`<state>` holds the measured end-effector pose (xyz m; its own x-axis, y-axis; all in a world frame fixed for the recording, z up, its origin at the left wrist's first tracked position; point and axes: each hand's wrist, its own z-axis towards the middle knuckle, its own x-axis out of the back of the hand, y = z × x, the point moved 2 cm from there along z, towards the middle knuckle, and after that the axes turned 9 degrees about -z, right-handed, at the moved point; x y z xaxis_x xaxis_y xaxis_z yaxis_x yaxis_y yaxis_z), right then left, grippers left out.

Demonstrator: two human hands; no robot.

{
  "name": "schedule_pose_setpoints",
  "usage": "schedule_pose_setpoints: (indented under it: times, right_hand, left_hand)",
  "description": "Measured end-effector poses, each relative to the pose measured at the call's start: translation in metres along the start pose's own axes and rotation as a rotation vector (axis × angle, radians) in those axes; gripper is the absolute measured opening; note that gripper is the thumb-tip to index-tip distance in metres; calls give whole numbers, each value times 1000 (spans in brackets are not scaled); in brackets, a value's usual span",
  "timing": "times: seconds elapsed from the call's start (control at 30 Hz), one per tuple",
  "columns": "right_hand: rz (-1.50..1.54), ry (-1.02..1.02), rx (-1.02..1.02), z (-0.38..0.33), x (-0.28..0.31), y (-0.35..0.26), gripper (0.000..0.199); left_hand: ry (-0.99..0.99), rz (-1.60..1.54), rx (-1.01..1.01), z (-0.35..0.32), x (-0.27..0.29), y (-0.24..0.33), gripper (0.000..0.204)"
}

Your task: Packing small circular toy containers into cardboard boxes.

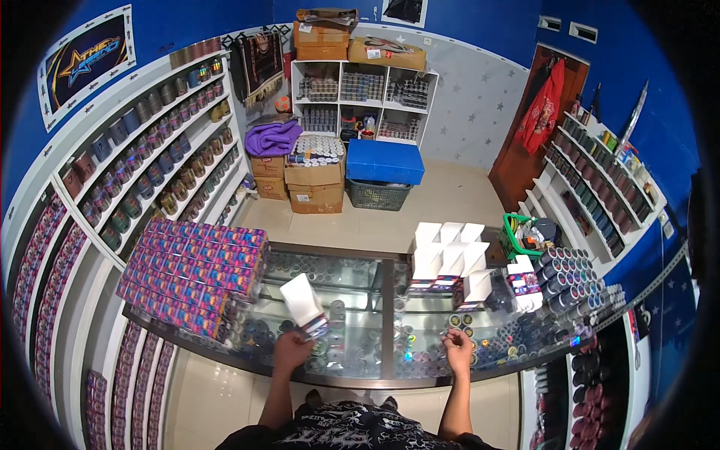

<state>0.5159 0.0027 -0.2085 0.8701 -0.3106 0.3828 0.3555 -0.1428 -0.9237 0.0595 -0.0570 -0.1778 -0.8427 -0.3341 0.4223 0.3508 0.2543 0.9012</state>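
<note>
Box point(302, 302) — white-sided with a colourful end, held tilted above the glass counter point(360, 289) in the left hand point(291, 346), fingers closed around its lower end. Just to its left stands a large stack of colourful boxes point(196, 274), covering the counter's left part. To the right, a cluster of open white boxes point(448, 255) stands on the glass; further right lie rows of dark cans point(571, 279) and a green basket point(517, 238) holding small items. The counter's interior holds many round tins under the glass. The right hand point(458, 348) rests low over the counter's near edge, fingers loosely curled, holding nothing — both forearms extended forward.
</note>
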Motion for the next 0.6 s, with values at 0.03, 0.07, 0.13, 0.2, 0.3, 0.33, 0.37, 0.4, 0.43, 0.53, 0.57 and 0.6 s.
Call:
schedule_pose_setpoints:
  times: [0.03, 0.07, 0.13, 0.2, 0.3, 0.33, 0.37, 0.4, 0.43, 0.53, 0.57, 0.6]
  right_hand:
    - [-15, 11, -11, 10, 16, 3, 25]
    - [-15, 49, 3, 20, 33, 5, 22]
    - [-65, 223, 50, 46, 72, 24, 12]
    - [-243, 405, 21, 79, 121, 77, 5]
    - [-343, 411, 91, 103, 143, 67, 9]
    - [-393, 395, 114, 110, 146, 52, 11]
    - [-391, 397, 112, 119, 152, 56, 11]
    - [-376, 364, 115, 131, 158, 61, 15]
    - [-360, 333, 118, 140, 162, 65, 20]
    - [-469, 172, 139, 142, 139, 25, 37]
    - [-486, 226, 397, 143, 133, 21, 55]
    - [-484, 225, 405, 145, 131, 21, 55]
  left_hand:
    - [15, 1, 8, -3, -3, -4, 35]
    - [80, 20, -29, -10, -6, -8, 34]
    - [142, 46, -59, -23, -24, 2, 32]
    - [133, -52, 50, -38, -41, 39, 28]
    - [138, -24, -21, -49, -56, 36, 22]
    - [134, 23, -74, -54, -58, 39, 22]
    - [109, 17, -3, -58, -61, 61, 21]
    - [107, 18, -6, -58, -65, 62, 21]
    - [109, -14, -2, -57, -67, 59, 20]
    - [149, -55, 19, -61, -62, 66, 19]
    - [142, -87, 6, -61, -65, 71, 18]
    - [135, -119, -7, -60, -67, 74, 17]
